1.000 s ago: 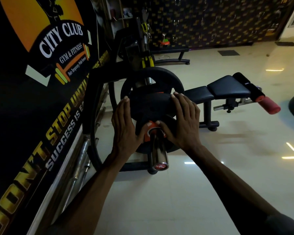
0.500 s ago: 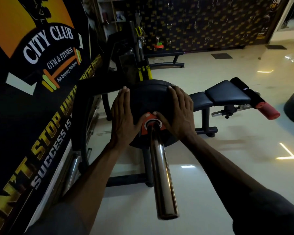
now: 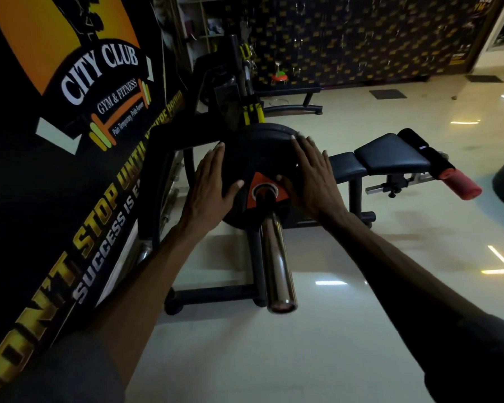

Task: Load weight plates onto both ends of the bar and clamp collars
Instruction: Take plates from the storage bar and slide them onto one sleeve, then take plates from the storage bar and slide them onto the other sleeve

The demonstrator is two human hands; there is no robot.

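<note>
A black weight plate (image 3: 258, 158) with an orange hub mark sits on the chrome bar sleeve (image 3: 277, 263), which points toward me. My left hand (image 3: 208, 187) lies flat on the plate's left side, thumb near the hub. My right hand (image 3: 313, 177) presses flat on its right side, fingers spread up to the rim. Much of the sleeve shows bare in front of the plate. No collar is visible.
A black bench rack frame (image 3: 216, 295) stands under the bar. A padded bench (image 3: 387, 155) with a red roller (image 3: 460, 184) lies to the right. A printed banner wall (image 3: 56, 170) runs close on the left. Glossy floor spreads to the right and front.
The plate has slid farther along the sleeve away from me, with both hands pushing it. More bare chrome sleeve shows in front of it now.
</note>
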